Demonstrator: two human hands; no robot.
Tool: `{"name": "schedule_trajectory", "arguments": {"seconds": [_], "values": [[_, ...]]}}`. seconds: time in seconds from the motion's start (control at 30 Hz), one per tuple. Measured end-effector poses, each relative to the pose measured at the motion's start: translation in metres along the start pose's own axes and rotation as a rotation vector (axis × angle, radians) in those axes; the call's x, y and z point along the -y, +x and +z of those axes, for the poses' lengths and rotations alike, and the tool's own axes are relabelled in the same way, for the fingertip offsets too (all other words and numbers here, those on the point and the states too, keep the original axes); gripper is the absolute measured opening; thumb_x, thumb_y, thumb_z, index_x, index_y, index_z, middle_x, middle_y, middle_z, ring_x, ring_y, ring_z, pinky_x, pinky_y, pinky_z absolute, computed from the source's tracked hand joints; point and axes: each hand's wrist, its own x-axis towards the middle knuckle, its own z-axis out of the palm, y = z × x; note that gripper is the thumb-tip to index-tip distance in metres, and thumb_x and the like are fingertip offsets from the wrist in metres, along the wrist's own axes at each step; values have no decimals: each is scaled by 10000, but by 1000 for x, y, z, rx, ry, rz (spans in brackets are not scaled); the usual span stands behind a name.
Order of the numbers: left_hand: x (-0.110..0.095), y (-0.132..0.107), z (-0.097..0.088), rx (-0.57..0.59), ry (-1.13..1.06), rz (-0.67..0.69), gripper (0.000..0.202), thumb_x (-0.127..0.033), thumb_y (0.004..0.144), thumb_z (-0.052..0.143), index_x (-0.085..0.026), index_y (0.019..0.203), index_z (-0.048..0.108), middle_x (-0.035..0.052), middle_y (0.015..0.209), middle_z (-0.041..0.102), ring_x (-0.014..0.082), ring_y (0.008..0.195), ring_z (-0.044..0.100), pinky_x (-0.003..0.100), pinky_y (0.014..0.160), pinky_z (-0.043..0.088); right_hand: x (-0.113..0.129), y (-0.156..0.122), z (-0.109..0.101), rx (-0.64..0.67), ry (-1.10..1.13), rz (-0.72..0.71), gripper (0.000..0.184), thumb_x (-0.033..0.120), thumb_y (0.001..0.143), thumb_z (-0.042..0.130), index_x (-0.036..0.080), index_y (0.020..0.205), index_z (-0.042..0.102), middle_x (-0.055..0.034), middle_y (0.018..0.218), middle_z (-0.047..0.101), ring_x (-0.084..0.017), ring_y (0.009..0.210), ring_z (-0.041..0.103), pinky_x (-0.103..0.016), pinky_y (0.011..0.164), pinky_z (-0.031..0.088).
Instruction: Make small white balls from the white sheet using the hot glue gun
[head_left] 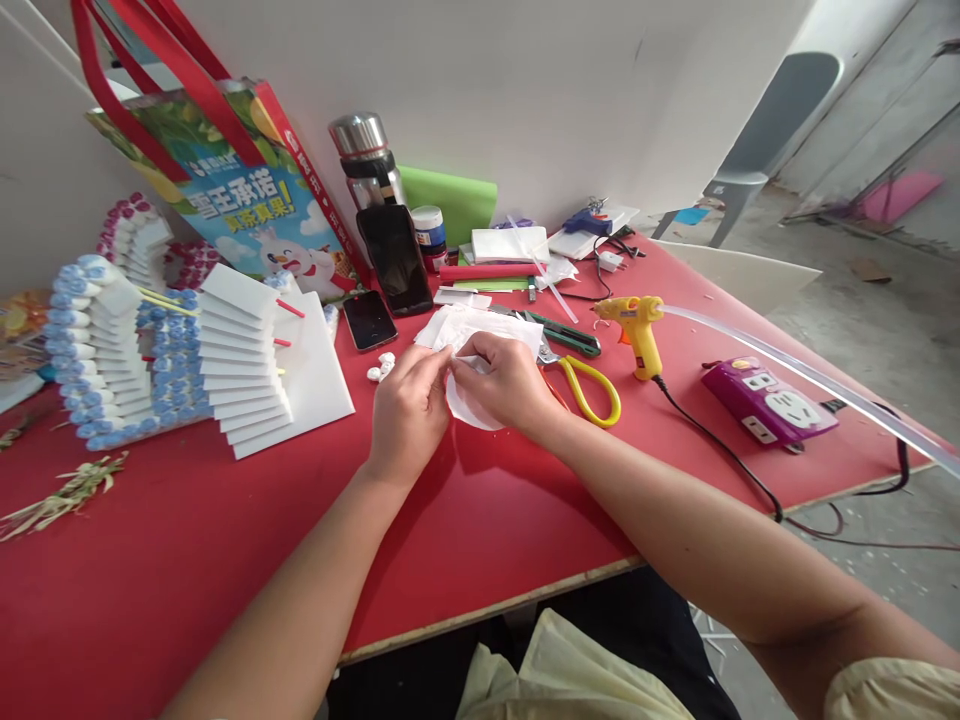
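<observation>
Over the red table (187, 540) my left hand (409, 415) and my right hand (506, 385) meet, fingers pinched together on a thin round white sheet (469, 410) held just above the tabletop. A white paper (480, 325) lies flat behind my fingers. What sits exactly between the fingertips is hidden. Small white beads (381, 368) lie just left of my left hand. Yellow-handled scissors (589, 385) rest right of my right hand.
A yellow glue gun (636, 325) stands upright, its cord running to a purple power strip (769, 400). A white and blue stepped craft model (172, 350) sits left. Two phones (382, 290), a flask (367, 160), a printed bag (240, 190) and a green utility knife (562, 332) lie behind.
</observation>
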Motion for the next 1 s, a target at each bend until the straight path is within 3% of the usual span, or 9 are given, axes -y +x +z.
{"name": "schedule_trajectory", "arguments": {"seconds": [0.3,0.37,0.5,0.6,0.83,1.0], "values": [[2,1,-4,-2,-203,-108,246,-306,997,579,-228,1114,782,70,1017,744,175,934,682,293,850,543,-3,2,-2,30,97,58,229,366,854,612,183,718,594,18,667,554,-132,663,474,-270,609,340],[5,1,-3,21,-338,-223,222,-322,966,632,-223,1081,794,70,1057,751,187,974,691,304,877,559,-5,4,-2,43,111,49,213,351,850,613,178,725,610,14,689,583,-132,678,495,-265,623,358],[15,3,-3,61,-734,-589,232,-361,805,815,-197,969,810,59,990,776,207,897,724,363,878,607,-7,4,-4,92,101,-27,160,313,854,609,176,792,663,6,746,644,-136,713,542,-258,656,389],[21,6,-5,101,-918,-747,276,-334,688,905,-179,898,816,64,929,786,205,834,732,392,864,625,-7,4,-8,138,81,-79,148,304,865,604,182,848,686,7,753,654,-138,714,551,-256,663,398],[18,6,-8,131,-900,-738,322,-374,705,894,-202,971,833,68,964,800,223,859,749,439,912,628,-9,5,-12,163,42,-169,148,306,901,590,194,876,684,4,782,673,-141,722,569,-255,666,399],[16,5,-9,103,-805,-705,319,-407,708,887,-201,946,836,59,929,798,226,810,748,431,870,640,-8,4,-11,148,-61,-134,179,342,928,572,199,886,671,-23,780,680,-167,723,577,-271,647,376]]}}
